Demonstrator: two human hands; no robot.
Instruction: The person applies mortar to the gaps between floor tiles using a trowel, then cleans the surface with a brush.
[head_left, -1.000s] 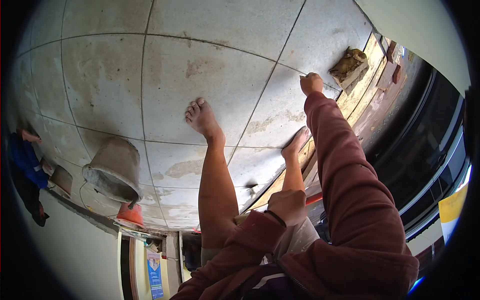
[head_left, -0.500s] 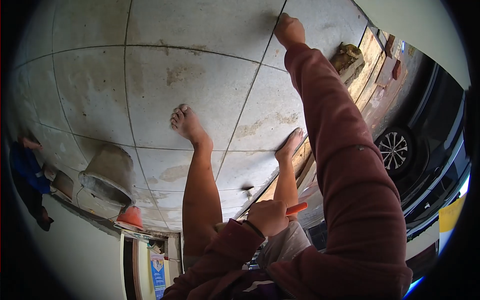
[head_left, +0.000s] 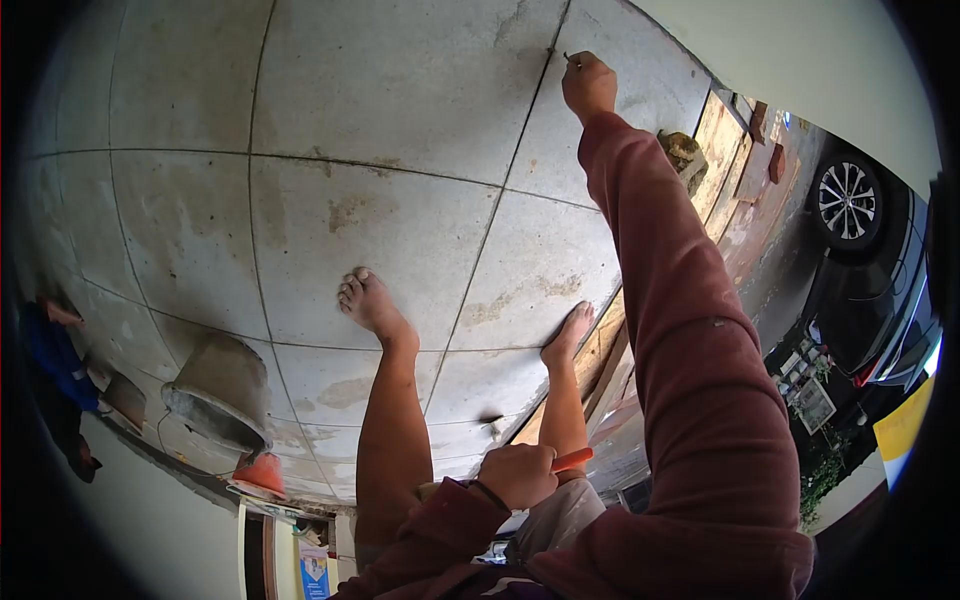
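Note:
My left hand [head_left: 517,476] is closed around an orange handle [head_left: 572,459] near my knees; the rest of the tool is hidden behind the fist. My right arm reaches far forward over the grey floor tiles [head_left: 380,230]. At its end, my right hand [head_left: 590,85] is closed on a thin dark piece [head_left: 567,57], whose short tip sticks out beside the fingers. This hand is just right of a dark joint line [head_left: 528,115] between two tiles. Both my bare feet rest on the tiles, the left foot [head_left: 370,303] and the right foot [head_left: 568,335].
At left stands a grey bucket [head_left: 215,390], with an orange-red object [head_left: 262,475] by it. Another person in blue [head_left: 55,345] is at the far left. Along the right lie a rough lump [head_left: 684,160] and wooden boards [head_left: 718,135]; a dark car [head_left: 870,290] stands beyond.
The floor and my feet have shifted down in view. My right hand has moved forward and right of the joint, and the thin dark tip now shows. My left hand keeps its grip.

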